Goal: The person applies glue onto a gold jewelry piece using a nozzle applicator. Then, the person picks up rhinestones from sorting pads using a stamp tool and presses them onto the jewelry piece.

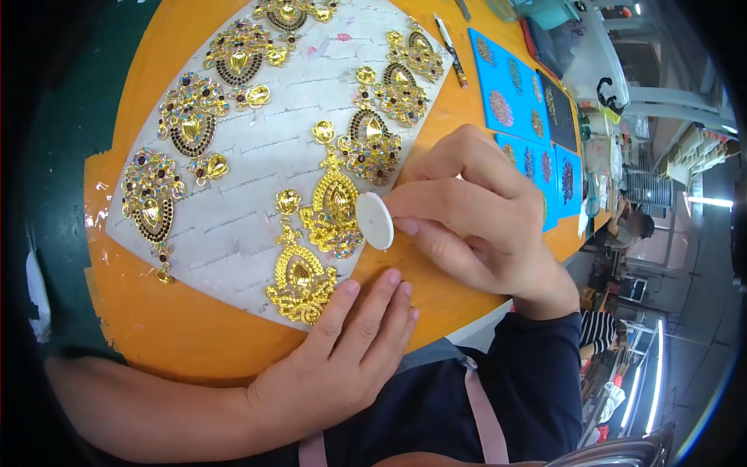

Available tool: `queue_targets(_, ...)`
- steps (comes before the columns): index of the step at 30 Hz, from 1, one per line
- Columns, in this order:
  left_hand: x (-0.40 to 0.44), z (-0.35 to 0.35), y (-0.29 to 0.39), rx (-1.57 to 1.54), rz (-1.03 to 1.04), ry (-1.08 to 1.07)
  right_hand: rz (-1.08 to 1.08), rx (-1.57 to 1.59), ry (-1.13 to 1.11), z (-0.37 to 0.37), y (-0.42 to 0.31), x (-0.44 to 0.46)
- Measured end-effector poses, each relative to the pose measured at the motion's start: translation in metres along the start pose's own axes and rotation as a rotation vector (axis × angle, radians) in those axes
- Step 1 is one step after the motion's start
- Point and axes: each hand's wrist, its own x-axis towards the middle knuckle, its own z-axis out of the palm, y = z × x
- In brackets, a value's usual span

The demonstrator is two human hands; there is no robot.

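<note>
My right hand [475, 214] is closed in a pinch on a small white disc [375, 222], held over the lower right edge of a white board [249, 167]. Just left of the disc lies a gold filigree ornament [334, 198], its lower part partly set with colored stones. Below it is a plain gold ornament [299, 276] with no colored stones visible. My left hand [350, 346] lies open, fingers stretched out, its fingertips beside that plain ornament at the board's lower edge. Several stone-studded ornaments [191, 117] line the board's left and right sides.
The board rests on an orange tabletop [171, 311]. Blue trays [510, 93] with piles of small stones stand at the right, near a black tray [559, 109]. A pen-like tool [451, 50] lies beyond the board. In the background at right sits another person [629, 226].
</note>
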Motion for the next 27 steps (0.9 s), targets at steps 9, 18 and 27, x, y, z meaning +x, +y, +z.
queue_targets(9, -0.001, 0.002, -0.002, 0.049, 0.033, 0.016, -0.044, -0.088, -0.011, 0.004, 0.001, -0.008)
queue_targets(18, 0.004, -0.006, -0.004, 0.047, 0.069, -0.027, -0.042, -0.143, -0.024, 0.003, 0.001, -0.006)
queue_targets(27, 0.005, -0.007, -0.005, 0.016, 0.074, -0.069, -0.035, -0.139, -0.04, 0.004, 0.001, -0.003)
